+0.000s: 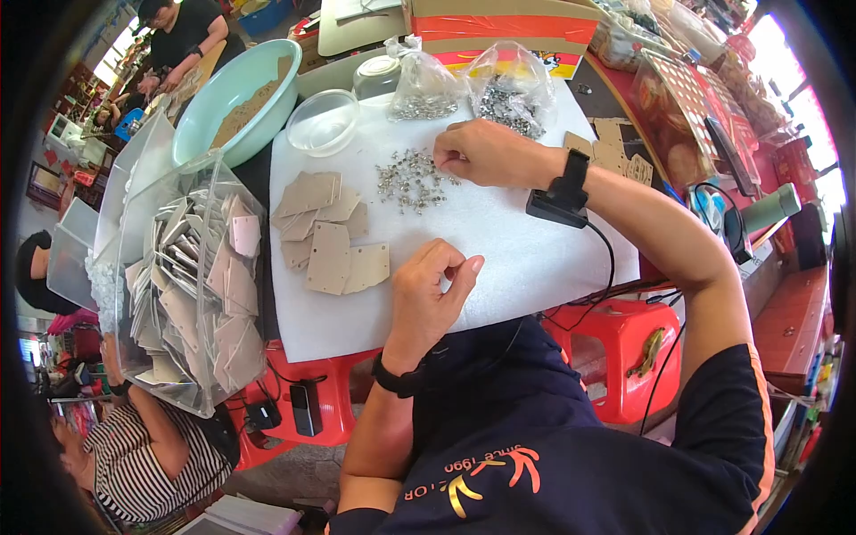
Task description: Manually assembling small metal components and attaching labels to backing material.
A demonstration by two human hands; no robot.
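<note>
My right hand (477, 152) rests on the white foam sheet (499, 241), fingertips pinched at the edge of a small heap of silver metal eyelets (408, 178). My left hand (430, 292) hovers near the sheet's front edge, fingers curled together, pinching something too small to make out. A pile of tan cardboard tags (325, 232) with punched holes lies left of both hands. A black device is strapped to my right wrist with a cable running off it.
Two clear bags of metal parts (510, 89) and a clear bowl (323, 120) stand at the sheet's far edge. A teal basin (234, 94) and a clear bin of tags (192, 276) sit left. Red stools (615, 352) stand below. Other people work at the left.
</note>
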